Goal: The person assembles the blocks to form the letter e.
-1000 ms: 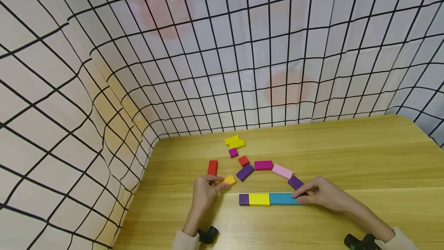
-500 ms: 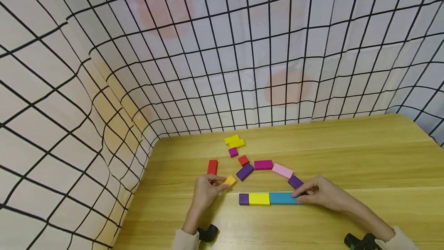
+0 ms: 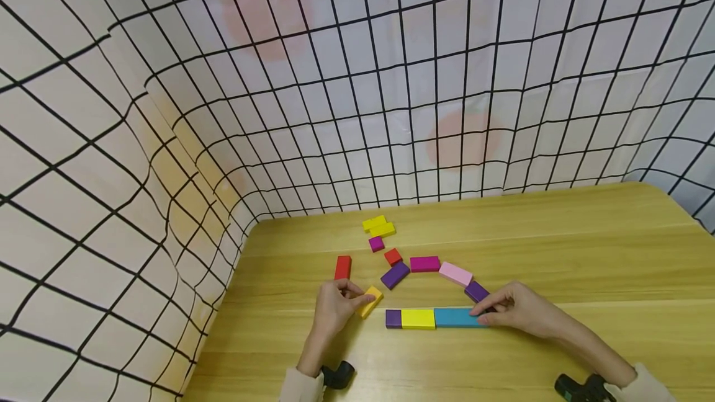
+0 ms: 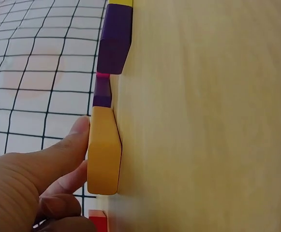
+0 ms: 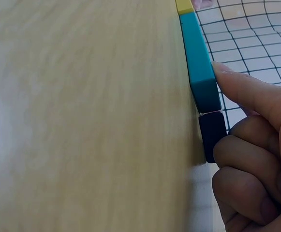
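Left of centre, my left hand (image 3: 333,309) pinches an orange-yellow block (image 3: 371,303) lying slantwise on the table. The left wrist view shows the thumb against this block (image 4: 104,150), with other fingers partly behind it. My right hand (image 3: 525,312) has thumb and index finger at the right end of a long blue block (image 3: 458,317). In the right wrist view, the other fingers curl beside a dark block (image 5: 213,137) at the blue block's end. A yellow block (image 3: 418,319) and a small purple block (image 3: 393,319) continue the row leftward.
A purple block (image 3: 395,275), a magenta block (image 3: 424,263), a pink block (image 3: 455,273) and another purple block (image 3: 476,291) form an arc behind the row. Red blocks (image 3: 343,267), a small magenta block (image 3: 377,244) and yellow blocks (image 3: 382,229) lie farther back. Grid-patterned cloth (image 3: 380,79) surrounds the table.
My left hand has turned the orange-yellow block more upright in the head view, its near end now swung toward me. My right hand stays at the blue block.
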The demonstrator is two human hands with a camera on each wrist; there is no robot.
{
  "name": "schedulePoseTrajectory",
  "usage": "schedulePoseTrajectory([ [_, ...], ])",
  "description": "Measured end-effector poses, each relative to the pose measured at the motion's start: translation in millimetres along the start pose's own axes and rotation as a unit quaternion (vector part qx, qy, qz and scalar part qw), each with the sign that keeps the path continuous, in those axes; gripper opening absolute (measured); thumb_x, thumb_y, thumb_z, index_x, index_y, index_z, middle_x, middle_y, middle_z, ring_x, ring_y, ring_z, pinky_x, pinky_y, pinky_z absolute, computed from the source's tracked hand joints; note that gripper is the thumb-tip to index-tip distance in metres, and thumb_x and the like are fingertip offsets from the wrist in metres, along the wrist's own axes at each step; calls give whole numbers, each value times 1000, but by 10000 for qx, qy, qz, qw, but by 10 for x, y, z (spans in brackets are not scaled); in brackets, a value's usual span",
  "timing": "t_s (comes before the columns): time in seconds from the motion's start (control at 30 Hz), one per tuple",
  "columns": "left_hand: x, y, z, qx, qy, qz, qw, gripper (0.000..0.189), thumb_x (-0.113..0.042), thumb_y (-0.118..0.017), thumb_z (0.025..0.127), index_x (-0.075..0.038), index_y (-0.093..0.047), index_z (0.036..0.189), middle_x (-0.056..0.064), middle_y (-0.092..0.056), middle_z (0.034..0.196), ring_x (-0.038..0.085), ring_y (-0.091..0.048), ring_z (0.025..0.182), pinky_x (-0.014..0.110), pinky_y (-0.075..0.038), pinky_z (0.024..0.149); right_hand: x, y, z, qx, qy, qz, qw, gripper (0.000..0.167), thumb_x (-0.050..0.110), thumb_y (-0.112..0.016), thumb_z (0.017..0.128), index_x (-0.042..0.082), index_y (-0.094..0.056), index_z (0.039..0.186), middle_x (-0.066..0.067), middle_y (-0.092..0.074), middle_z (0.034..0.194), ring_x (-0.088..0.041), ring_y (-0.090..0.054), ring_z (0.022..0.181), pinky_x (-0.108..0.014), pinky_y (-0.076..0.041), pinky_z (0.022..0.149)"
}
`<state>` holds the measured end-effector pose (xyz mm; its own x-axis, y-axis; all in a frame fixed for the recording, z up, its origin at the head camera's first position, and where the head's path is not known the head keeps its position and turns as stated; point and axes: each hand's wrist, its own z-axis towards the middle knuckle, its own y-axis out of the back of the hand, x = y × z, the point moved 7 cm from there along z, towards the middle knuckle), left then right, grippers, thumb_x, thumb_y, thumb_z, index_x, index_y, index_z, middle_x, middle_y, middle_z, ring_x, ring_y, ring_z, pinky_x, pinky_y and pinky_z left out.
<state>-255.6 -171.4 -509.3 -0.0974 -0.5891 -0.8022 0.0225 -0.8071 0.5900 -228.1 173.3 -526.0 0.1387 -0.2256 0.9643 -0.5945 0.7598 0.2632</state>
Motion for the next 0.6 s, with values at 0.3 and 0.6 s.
schedulePoseTrajectory([
  [0.3, 90, -54, 40, 797, -215, -1054, 9910, 11, -12, -85, 85, -7, -84, 95, 9, -72, 77, 4, -43, 65, 15, -29, 57, -3, -3, 1, -10, 1, -23, 10000, 18, 11, -72, 97, 1, -80, 110, -23, -25, 59, -10, -19, 48, -33, -19, 45],
  [0.6, 126, -45, 31, 1683, -353, -1307, 9764, 19, -6, -81, 88, 0, -81, 106, 22, -78, 105, 2, -53, 69, 13, -38, 57, -3, -5, 5, -22, -11, -20, 10000, 18, 12, -73, 97, 1, -80, 110, -23, -25, 58, -10, -19, 48, -32, -19, 45],
])
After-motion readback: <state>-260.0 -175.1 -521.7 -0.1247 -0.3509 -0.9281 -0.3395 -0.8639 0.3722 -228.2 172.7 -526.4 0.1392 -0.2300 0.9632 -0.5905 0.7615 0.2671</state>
